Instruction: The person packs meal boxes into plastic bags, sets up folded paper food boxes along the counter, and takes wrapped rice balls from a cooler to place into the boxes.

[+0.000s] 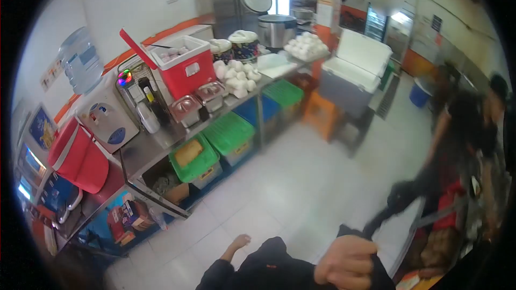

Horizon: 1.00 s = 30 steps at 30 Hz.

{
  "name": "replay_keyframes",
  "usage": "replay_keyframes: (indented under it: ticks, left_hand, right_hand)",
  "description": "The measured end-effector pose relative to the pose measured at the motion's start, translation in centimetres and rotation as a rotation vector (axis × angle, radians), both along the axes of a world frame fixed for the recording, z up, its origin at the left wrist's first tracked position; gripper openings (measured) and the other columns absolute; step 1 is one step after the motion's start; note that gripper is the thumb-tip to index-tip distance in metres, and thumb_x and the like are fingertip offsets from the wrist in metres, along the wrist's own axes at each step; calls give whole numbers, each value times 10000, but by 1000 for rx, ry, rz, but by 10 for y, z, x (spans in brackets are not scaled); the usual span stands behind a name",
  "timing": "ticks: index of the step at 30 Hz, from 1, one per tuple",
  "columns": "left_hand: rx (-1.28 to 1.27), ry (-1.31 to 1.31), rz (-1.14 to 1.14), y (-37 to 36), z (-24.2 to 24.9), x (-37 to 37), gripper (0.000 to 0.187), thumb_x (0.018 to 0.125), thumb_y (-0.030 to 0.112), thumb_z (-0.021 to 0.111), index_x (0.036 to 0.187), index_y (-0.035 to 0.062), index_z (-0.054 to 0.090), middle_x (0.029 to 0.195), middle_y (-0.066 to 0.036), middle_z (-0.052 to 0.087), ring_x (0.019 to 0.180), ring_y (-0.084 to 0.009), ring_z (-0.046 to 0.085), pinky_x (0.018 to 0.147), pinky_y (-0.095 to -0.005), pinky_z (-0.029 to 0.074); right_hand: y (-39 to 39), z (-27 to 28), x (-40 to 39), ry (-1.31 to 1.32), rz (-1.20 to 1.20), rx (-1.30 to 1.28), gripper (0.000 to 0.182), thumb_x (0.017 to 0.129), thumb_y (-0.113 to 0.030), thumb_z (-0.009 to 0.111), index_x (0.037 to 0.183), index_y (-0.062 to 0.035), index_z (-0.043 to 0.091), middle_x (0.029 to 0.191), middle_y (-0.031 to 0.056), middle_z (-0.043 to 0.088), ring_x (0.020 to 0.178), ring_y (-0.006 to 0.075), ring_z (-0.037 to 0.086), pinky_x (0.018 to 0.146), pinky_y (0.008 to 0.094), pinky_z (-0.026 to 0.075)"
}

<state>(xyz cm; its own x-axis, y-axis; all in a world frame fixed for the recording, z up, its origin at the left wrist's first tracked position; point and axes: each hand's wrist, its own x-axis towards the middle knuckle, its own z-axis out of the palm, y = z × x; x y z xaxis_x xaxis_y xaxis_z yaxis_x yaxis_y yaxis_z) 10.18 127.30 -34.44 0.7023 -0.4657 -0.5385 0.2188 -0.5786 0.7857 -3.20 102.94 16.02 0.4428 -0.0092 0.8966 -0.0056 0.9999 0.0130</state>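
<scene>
The right hand [345,262] sits at about 5 o'clock in the head view, its fingers [359,247] clenched around a dark strap [382,216] that runs up toward 2 o'clock to a blurred black bag [404,196]. The left hand [236,245] shows at 6 o'clock, poking out of a black sleeve [263,268]; it is small and partly hidden, and whether its fingers are curled or loose cannot be told. It touches nothing visible and hangs over the pale tiled floor [279,182]. At 3 o'clock a second person [467,129], blurred, stands near the bag. Farther out, from 9 to 12 o'clock, runs a steel worktop [161,139] carrying a red cooler [185,67] with its lid raised, white buns [236,78] and a water dispenser [105,118]. Green-lidded bins [228,131] sit beneath it. A white cool box [352,72] stands open at 1 o'clock.
</scene>
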Motion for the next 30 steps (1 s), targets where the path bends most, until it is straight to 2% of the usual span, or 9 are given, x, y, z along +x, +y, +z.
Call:
replay_keyframes:
  ticks: [2, 4, 6, 8, 9, 11, 13, 22, 30]
  left_hand:
    - [35, 54, 146, 8, 4, 25, 151, 679, 108, 519, 772, 26, 604, 737, -74, 607, 689, -150, 578, 581, -277, 468]
    - [-32, -72, 111, 8, 5, 85, 154, 675, 102, 498, 747, 22, 608, 736, -76, 608, 674, -158, 580, 590, -277, 467]
    - [43, -562, -217, 6, 25, 156, 200, 666, 85, 431, 698, 25, 619, 715, -89, 605, 658, -183, 579, 619, -282, 463]
    - [-152, -495, 58, -2, 57, 236, 208, 672, 105, 418, 601, 19, 593, 662, -113, 587, 643, -216, 565, 607, -322, 444]
    - [-150, -346, 305, -20, 108, 269, 229, 683, 122, 407, 575, 18, 580, 641, -108, 581, 616, -218, 548, 602, -328, 433]
    - [-269, -496, 380, -33, 162, 351, 152, 681, 55, 407, 686, 21, 554, 697, -84, 565, 636, -180, 523, 610, -294, 426]
    - [-107, -703, 447, -48, 239, 420, 111, 689, 22, 416, 749, 26, 510, 700, -44, 527, 679, -143, 504, 628, -256, 405]
    - [190, -1464, 766, -65, 425, 614, 173, 644, -31, 497, 807, 26, 501, 810, -99, 527, 806, -251, 496, 720, -304, 378]
    - [743, -1495, 926, -25, 453, 694, 319, 658, 76, 521, 973, 75, 469, 1065, -94, 463, 1041, -279, 385, 919, -414, 216]
  right_hand:
    - [-33, -37, 78, -338, -1187, -552, 165, 659, -100, 572, 810, -107, 507, 777, 26, 456, 707, 186, 440, 572, 313, 355]
    - [-57, -102, 161, -411, -1719, -976, 283, 643, -144, 614, 911, -101, 532, 882, 34, 482, 814, 204, 450, 669, 333, 339]
    - [-71, -173, 236, -299, -1619, -1135, 318, 671, -206, 614, 956, -97, 526, 937, 41, 487, 854, 211, 448, 711, 345, 338]
    - [-104, -211, 295, -76, -1110, -1817, 414, 752, -265, 546, 1107, -72, 455, 1095, 99, 454, 972, 240, 433, 806, 348, 337]
    - [-124, -242, 314, -66, -1103, -1835, 414, 752, -265, 546, 1107, -72, 455, 1095, 99, 454, 972, 240, 433, 806, 348, 337]
    - [-164, -300, 327, 373, -17, -1768, 507, 820, -392, 418, 1247, -135, 327, 1260, 159, 314, 1176, 266, 277, 959, 365, 220]
    - [-200, -297, 333, 485, 181, -1730, 594, 797, -542, 326, 1280, -200, 263, 1344, 142, 148, 1247, 256, 134, 998, 397, 125]
    - [-298, -379, 595, -483, -166, -3086, 650, 710, -620, 395, 1235, -239, 347, 1340, 126, 176, 1236, 308, 151, 957, 530, 129]
    - [-192, -179, 892, -426, -374, -1916, 454, 758, -185, 547, 1173, -67, 405, 1170, 134, 434, 1078, 260, 405, 914, 331, 304]
